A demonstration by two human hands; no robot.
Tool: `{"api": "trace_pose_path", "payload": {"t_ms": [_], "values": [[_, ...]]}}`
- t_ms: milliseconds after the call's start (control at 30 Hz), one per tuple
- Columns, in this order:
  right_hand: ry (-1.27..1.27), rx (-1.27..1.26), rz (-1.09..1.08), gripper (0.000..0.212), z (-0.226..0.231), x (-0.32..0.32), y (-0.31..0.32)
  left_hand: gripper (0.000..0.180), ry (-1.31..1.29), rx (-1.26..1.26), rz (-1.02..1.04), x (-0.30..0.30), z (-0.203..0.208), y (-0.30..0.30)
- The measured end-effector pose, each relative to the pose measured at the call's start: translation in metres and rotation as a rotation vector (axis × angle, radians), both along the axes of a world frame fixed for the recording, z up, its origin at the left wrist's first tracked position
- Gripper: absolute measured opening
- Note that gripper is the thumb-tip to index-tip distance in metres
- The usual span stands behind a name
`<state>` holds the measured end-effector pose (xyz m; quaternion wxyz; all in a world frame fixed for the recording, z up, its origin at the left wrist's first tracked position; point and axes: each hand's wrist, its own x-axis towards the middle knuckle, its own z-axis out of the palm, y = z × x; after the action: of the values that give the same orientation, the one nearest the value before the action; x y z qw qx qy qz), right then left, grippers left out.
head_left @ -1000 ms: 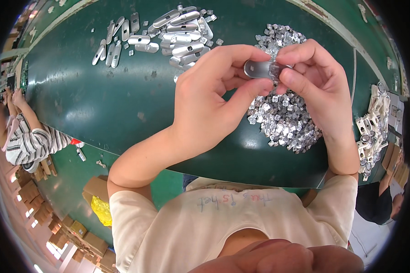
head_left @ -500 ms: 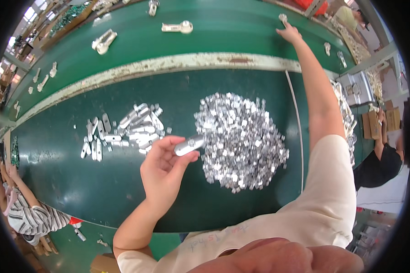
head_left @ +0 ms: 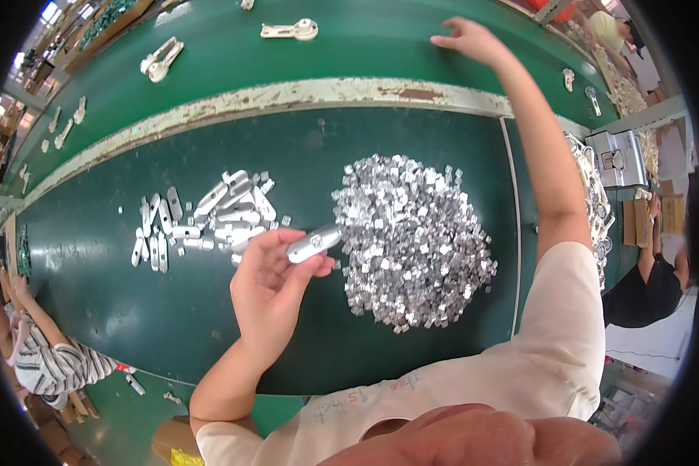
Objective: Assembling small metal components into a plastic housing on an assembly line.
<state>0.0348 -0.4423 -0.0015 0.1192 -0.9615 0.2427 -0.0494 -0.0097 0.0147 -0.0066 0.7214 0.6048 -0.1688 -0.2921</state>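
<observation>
My left hand (head_left: 266, 291) pinches a long, round-ended silver metal piece (head_left: 313, 245) between thumb and fingers, just left of a big heap of small shiny metal blocks (head_left: 415, 241). Farther left on the dark green table lie similar silver pieces (head_left: 237, 203), some stacked loosely and others spread flat, with small blocks scattered around them. My right arm stretches across the pale ledge. Above the far green belt, my right hand (head_left: 476, 43) has its thumb and fingers apart, and nothing shows between them.
A chipped pale ledge (head_left: 287, 97) divides table and belt. On the belt lie cream-coloured parts with round ends (head_left: 291, 29). A thin strip (head_left: 512, 233) crosses the table right of the heap. Beyond are pale parts (head_left: 596, 210) and a metal box (head_left: 617, 159). Other people work at both sides.
My right hand has shifted left over the belt; the small pale part by its fingertips no longer shows. The left hand still holds the silver piece, slightly farther left. Belt parts on the left appear shifted left.
</observation>
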Motion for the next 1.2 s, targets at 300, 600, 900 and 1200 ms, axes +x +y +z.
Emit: {"api": "trace_pose_path", "payload": {"t_ms": [300,600,900,1200], "values": [[-0.175,0.013,0.098,0.033,-0.046,-0.044,-0.018,0.026,-0.003,-0.036,-0.071,-0.008,0.002,-0.004],[-0.484,0.751,0.425,0.034,0.039,-0.138,0.253,0.03,-0.025,-0.121,-0.138,-0.014,0.006,0.001],[-0.451,0.435,0.735,0.036,0.026,-0.149,0.266,0.031,-0.066,-0.112,-0.236,-0.017,0.003,0.002],[-0.445,0.398,0.735,0.036,0.022,-0.15,0.265,0.029,-0.061,-0.106,-0.219,-0.02,0.003,0.002]]}}
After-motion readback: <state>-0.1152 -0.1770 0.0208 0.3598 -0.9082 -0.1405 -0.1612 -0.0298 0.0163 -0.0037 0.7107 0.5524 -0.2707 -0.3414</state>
